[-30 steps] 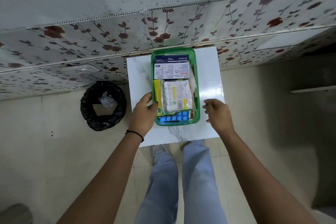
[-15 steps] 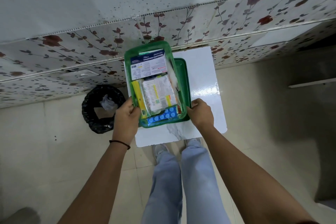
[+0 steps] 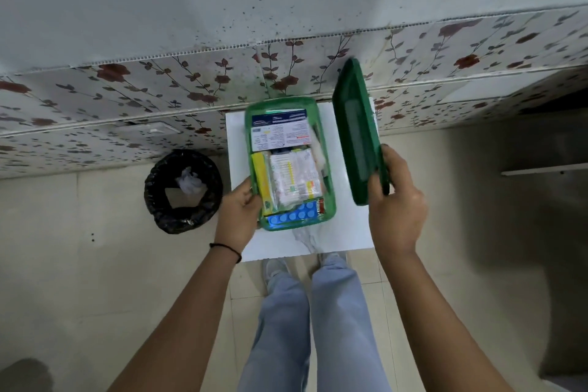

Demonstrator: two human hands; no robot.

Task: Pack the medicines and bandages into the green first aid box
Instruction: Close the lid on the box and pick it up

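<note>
Open green plastic first aid box [image 3: 330, 200], packed; its lid held apart to the right.

Translucent green rectangular box over the white tabletop, left wall gripped. Contents: blue-and-white printed carton [image 3: 279, 132] flat at the far end; yellow-green narrow carton [image 3: 262, 183] along the left wall; clear-wrapped white packet with printed label [image 3: 294, 180] in the middle; blue blister strip of round tablets [image 3: 294, 217] across the near end; white gauze-like material [image 3: 318, 149] on the right, blurred. Dark green rectangular plastic lid [image 3: 358, 134] tilted on edge, just beside the box, not touching it.
</note>
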